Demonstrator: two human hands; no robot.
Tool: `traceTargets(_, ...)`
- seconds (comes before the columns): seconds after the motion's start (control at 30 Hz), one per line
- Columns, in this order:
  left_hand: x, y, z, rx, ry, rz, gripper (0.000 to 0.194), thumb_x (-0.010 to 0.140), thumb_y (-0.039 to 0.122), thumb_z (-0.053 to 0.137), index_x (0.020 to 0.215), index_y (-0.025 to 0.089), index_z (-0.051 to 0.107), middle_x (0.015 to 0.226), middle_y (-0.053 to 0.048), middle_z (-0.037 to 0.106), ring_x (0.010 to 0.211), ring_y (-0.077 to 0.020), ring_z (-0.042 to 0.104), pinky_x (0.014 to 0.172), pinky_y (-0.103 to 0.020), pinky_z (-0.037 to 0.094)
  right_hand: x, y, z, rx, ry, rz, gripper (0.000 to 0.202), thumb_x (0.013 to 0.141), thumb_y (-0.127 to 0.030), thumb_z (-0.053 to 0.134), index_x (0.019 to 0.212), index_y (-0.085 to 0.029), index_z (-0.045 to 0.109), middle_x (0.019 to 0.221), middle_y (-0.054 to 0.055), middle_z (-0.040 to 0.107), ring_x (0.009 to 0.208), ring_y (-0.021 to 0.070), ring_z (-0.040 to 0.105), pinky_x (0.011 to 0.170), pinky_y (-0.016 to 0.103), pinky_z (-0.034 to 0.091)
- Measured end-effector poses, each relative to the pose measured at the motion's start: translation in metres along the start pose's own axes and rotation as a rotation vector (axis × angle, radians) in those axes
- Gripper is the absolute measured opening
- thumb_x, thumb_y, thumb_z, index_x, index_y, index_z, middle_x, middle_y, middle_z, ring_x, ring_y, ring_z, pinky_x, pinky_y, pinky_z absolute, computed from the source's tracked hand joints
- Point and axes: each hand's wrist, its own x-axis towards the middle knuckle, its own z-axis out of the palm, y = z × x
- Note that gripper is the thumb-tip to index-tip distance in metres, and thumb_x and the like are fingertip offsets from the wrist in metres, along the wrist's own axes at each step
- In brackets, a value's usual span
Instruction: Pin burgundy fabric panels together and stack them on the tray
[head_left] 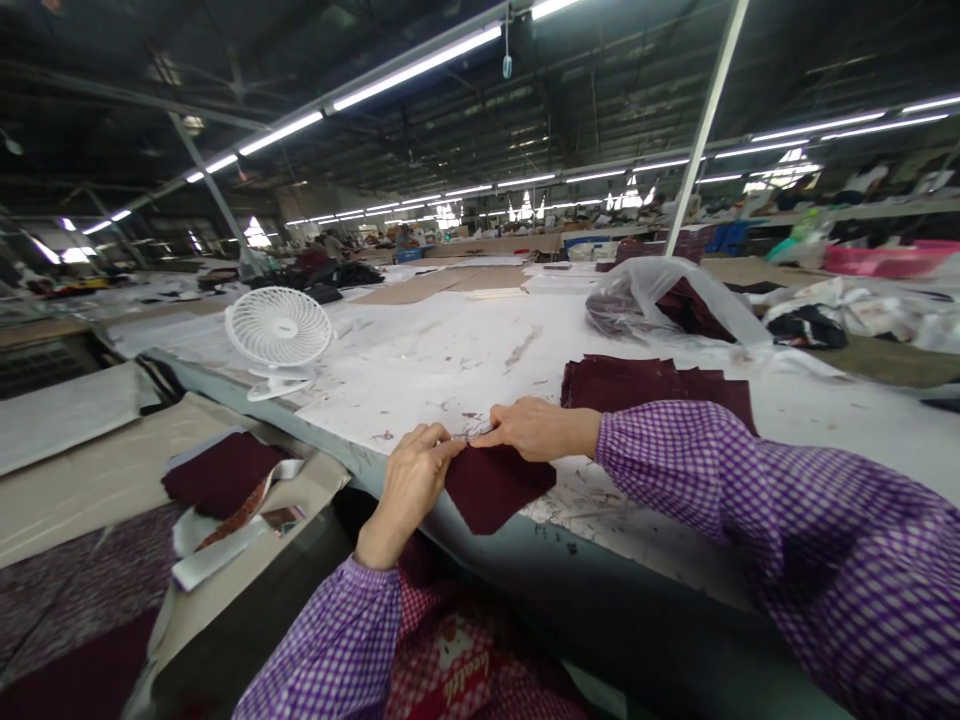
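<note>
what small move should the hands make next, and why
Perhaps ease the maroon cloth a little farther onto the white-topped table: its lower part appears to reach past the table's near edge, while the left hand and right hand both have fingers at its upper edge.

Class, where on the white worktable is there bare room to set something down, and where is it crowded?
Free: the stretch of white worktable between the desk fan and the maroon fabric stack. Crowded: the near edge, where left hand and right hand hold a maroon fabric piece; around the plastic bag.
</note>
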Motion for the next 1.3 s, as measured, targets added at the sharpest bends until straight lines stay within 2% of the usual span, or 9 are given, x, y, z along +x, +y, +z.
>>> traceTargets(0.17,-0.006,-0.006,-0.001,-0.06,0.036,-0.013,0.029,0.094,0.03,0.041,0.087,0.02,0.068,0.082,-0.005,0.06,0.082,-0.018,0.053,0.076,-0.03,0.044,0.008,-0.006,-0.015,-0.047,-0.067,-0.054,0.059,0.083,-0.007,0.043,0.137,-0.03,0.049,0.1,0.012,0.062,0.072,0.0161,0.058,0.063,0.027,0.039)
traceTargets(0.27,-0.011,-0.01,-0.004,-0.113,0.067,-0.007,0.027,0.094,0.029,0.042,0.09,0.02,0.066,0.083,-0.005,0.061,0.084,-0.0184,0.054,0.077,-0.03,0.044,0.011,-0.008,-0.02,-0.033,-0.079,-0.072,0.057,0.082,-0.006,0.045,0.134,-0.028,0.053,0.095,0.012,0.064,0.073,0.017,0.057,0.064,0.027,0.039)
traceTargets(0.4,-0.016,-0.013,-0.008,-0.214,0.12,-0.071,0.018,0.091,0.027,0.049,0.087,0.019,0.065,0.083,-0.004,0.061,0.083,-0.0178,0.054,0.078,-0.03,0.044,0.014,-0.006,-0.025,0.001,-0.103,-0.089,0.055,0.081,-0.005,0.046,0.132,-0.026,0.056,0.095,0.012,0.065,0.076,0.0179,0.057,0.066,0.027,0.039)
traceTargets(0.6,-0.02,-0.017,-0.006,-0.289,0.129,-0.057,0.022,0.091,0.029,0.048,0.084,0.019,0.066,0.083,-0.004,0.062,0.084,-0.0181,0.055,0.078,-0.031,0.043,0.02,-0.007,-0.04,0.008,-0.194,-0.13,0.06,0.081,-0.004,0.043,0.136,-0.027,0.051,0.096,0.01,0.066,0.078,0.0179,0.056,0.07,0.028,0.039)
traceTargets(0.73,-0.024,-0.024,-0.001,-0.448,0.176,-0.134,0.018,0.09,0.03,0.052,0.089,0.019,0.066,0.087,-0.004,0.064,0.086,-0.0173,0.057,0.08,-0.031,0.044,0.025,-0.011,-0.048,-0.013,-0.257,-0.146,0.062,0.082,-0.004,0.042,0.14,-0.027,0.046,0.095,0.01,0.066,0.082,0.0193,0.057,0.074,0.03,0.039)
traceTargets(0.83,-0.025,-0.025,0.001,-0.474,0.183,-0.19,0.013,0.086,0.027,0.057,0.091,0.019,0.066,0.085,-0.003,0.063,0.084,-0.017,0.057,0.078,-0.03,0.045,0.026,-0.012,-0.048,-0.019,-0.282,-0.139,0.062,0.083,-0.003,0.041,0.14,-0.027,0.045,0.094,0.009,0.066,0.083,0.0197,0.057,0.074,0.031,0.039)
traceTargets(0.97,-0.022,-0.02,-0.001,-0.422,0.15,-0.158,0.014,0.087,0.022,0.053,0.081,0.019,0.065,0.081,-0.003,0.061,0.084,-0.0174,0.055,0.078,-0.03,0.043,0.027,-0.009,-0.047,-0.031,-0.275,-0.162,0.064,0.082,-0.002,0.041,0.141,-0.026,0.044,0.093,0.009,0.066,0.083,0.0193,0.057,0.075,0.03,0.039)
traceTargets(1.17,-0.026,-0.022,-0.004,-0.53,0.147,-0.189,0.021,0.09,0.03,0.048,0.082,0.018,0.063,0.085,-0.004,0.062,0.086,-0.0173,0.055,0.081,-0.031,0.042,0.032,-0.018,-0.051,-0.075,-0.31,-0.137,0.065,0.084,-0.003,0.038,0.143,-0.031,0.038,0.095,0.009,0.066,0.082,0.0204,0.058,0.07,0.031,0.038)
traceTargets(1.3,-0.028,-0.023,-0.002,-0.587,0.178,-0.282,0.027,0.093,0.035,0.042,0.088,0.018,0.062,0.087,-0.004,0.063,0.086,-0.0167,0.056,0.083,-0.031,0.042,0.03,-0.026,-0.04,-0.097,-0.216,-0.097,0.056,0.09,-0.011,0.038,0.143,-0.031,0.04,0.103,0.013,0.064,0.077,0.0197,0.058,0.068,0.031,0.039)
